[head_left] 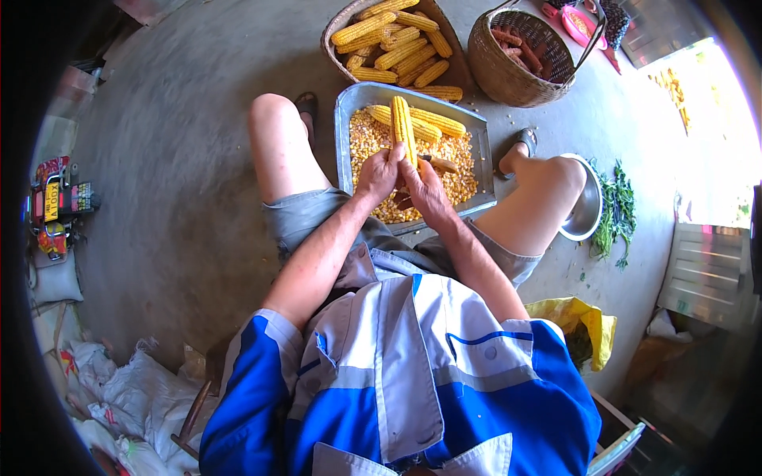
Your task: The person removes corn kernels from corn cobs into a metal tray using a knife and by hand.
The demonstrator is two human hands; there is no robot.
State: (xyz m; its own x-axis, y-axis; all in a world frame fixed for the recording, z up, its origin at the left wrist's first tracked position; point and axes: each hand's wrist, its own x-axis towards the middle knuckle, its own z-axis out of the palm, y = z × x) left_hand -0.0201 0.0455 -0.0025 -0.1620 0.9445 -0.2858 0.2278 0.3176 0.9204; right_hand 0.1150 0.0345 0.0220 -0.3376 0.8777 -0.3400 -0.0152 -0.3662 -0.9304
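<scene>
Between my knees, an ear of corn (403,125) stands nearly upright over a grey metal tub (344,127). My left hand (379,174) is closed round the ear's lower end from the left. My right hand (426,190) is closed against the same end from the right, and the two hands touch. A wooden handle (441,164) shows beside my right fingers; I cannot tell whether it is held or lies in the tub. Loose kernels (464,178) fill the tub, and more ears (444,124) lie on them. The palms and the ear's base are hidden.
Beyond the tub stand a basket (327,40) of corn ears and a handled wicker basket (516,94) holding bare reddish cobs. A metal basin (589,208) and green leaves (615,206) lie past my right knee. A yellow bag (603,337) is nearer; white sacks (143,401) lie left.
</scene>
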